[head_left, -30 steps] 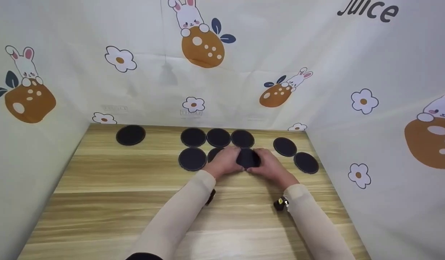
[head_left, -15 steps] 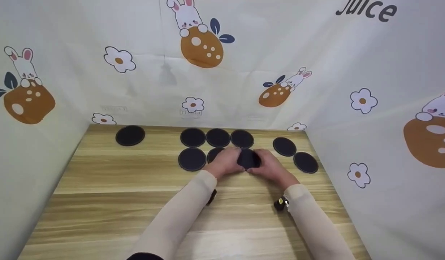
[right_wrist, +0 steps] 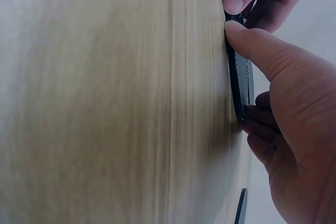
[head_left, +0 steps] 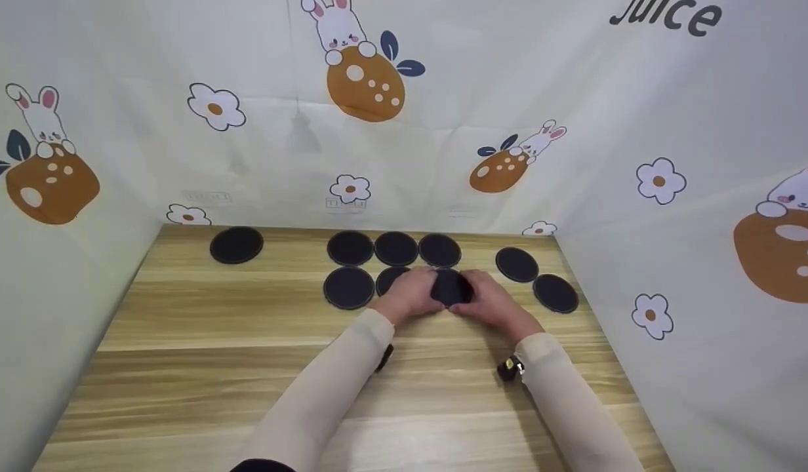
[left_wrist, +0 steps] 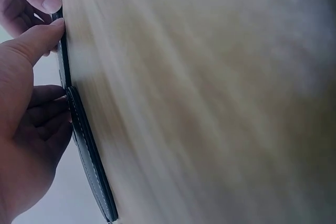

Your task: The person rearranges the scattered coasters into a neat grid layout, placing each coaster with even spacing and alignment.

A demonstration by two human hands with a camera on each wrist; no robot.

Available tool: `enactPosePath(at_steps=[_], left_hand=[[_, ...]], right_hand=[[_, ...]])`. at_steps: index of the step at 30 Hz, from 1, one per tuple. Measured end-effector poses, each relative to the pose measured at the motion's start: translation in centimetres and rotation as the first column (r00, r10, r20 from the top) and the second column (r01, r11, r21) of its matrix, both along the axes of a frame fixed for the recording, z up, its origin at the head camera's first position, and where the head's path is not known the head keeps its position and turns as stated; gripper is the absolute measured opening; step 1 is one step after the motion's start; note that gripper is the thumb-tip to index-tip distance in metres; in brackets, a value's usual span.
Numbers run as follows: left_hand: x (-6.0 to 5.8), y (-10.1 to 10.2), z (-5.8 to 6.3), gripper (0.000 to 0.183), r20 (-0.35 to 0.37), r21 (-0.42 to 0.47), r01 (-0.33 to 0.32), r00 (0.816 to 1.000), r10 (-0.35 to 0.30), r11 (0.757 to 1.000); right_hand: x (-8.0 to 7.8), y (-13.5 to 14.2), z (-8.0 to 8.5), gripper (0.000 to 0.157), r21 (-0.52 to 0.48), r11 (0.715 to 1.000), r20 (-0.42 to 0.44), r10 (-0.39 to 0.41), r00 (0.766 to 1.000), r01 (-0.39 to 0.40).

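Observation:
In the head view, my left hand [head_left: 414, 293] and right hand [head_left: 492, 300] hold a black round coaster [head_left: 452, 288] by its edges from both sides. It lies flat at the right end of the nearer row. Both wrist views show the thumbs almost meeting at the coaster's near rim [right_wrist: 241, 80], fingers curled along its sides. Left of it, my left hand partly covers a second coaster [head_left: 387, 282]; a third coaster [head_left: 349, 288] ends that row. Behind stands a row of three: a left coaster [head_left: 350, 248], a middle coaster [head_left: 396, 248] and a right coaster [head_left: 440, 250].
Two separate coasters lie to the right, one farther coaster [head_left: 517, 264] and one nearer coaster [head_left: 555, 293]. A lone coaster [head_left: 237, 245] sits at the far left. The wooden table [head_left: 233, 367] meets a printed white curtain [head_left: 266, 164] at the back and sides.
Both hands stay around the same coaster with hardly any movement. The head view shifts very slightly.

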State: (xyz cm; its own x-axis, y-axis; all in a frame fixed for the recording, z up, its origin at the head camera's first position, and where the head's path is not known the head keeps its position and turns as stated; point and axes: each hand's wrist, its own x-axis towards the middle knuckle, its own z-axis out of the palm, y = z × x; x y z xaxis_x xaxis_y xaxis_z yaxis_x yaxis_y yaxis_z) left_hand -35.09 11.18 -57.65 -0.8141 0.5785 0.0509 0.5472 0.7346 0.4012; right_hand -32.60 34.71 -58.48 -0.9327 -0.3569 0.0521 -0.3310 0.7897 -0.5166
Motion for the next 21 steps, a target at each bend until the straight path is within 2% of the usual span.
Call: enactPosePath(at_steps=[6, 11, 15, 21], left_hand=[[-0.1, 0.0, -0.1, 0.073, 0.014, 0.011, -0.004, 1.000, 0.004, 1.000], [0.5, 0.3, 0.2, 0.081, 0.040, 0.043, -0.011, 0.999, 0.009, 0.999], [1.4, 1.2, 0.4, 0.073, 0.011, 0.072, 0.024, 1.000, -0.025, 0.997], [3.1, 3.3, 0.4, 0.066, -0.045, 0.060, 0.104, 0.994, -0.101, 0.993]], right_hand=[[0.1, 0.4, 0.0, 0.091, -0.026, 1.000, 0.003, 0.001, 1.000, -0.001], [0.9, 1.4, 0.5, 0.088, -0.077, 0.995, 0.023, -0.061, 0.998, 0.063], [2.1, 2.4, 1.2, 0.076, -0.118, 0.986, 0.005, -0.115, 0.993, 0.114], [3.9, 4.1, 1.5, 0.066, -0.101, 0.985, -0.049, -0.144, 0.988, 0.139]])
